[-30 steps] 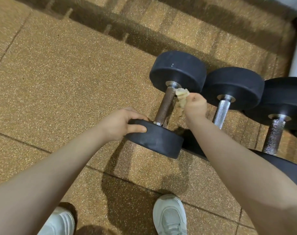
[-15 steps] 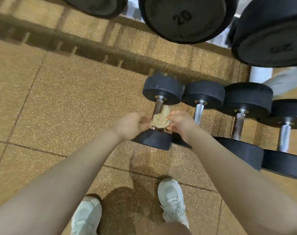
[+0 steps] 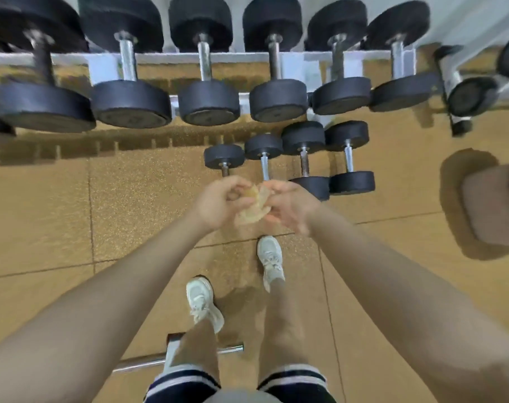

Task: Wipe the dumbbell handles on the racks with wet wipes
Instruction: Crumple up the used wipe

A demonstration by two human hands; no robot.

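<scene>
Two hands meeting over a crumpled wet wipe (image 3: pixel 251 205) at centre frame, left hand (image 3: pixel 218 203) and right hand (image 3: pixel 288 206) each pinching it with curled fingers, wipe stained yellowish-brown, held in the air above the floor (image 3: pixel 58 213). Just beyond the hands, four small dumbbells (image 3: pixel 302 158) lined up side by side on the speckled rubber floor, near ends of the two leftmost hidden behind the hands. Farther back, a white rack (image 3: pixel 166 58) carrying a row of larger dumbbells (image 3: pixel 208 80), black heads packed close together, steel handles crossing the rail; the row running off the left edge of frame. Open stretch of floor to the left of the hands, tile seams visible. White sneakers (image 3: pixel 203 303) planted on the floor below the hands, one ahead of the other, with a chrome bar (image 3: pixel 148 363) lying across the floor behind the legs. At the right edge, a tan rounded shape (image 3: pixel 491 207), partly cut off, too blurred to identify.
</scene>
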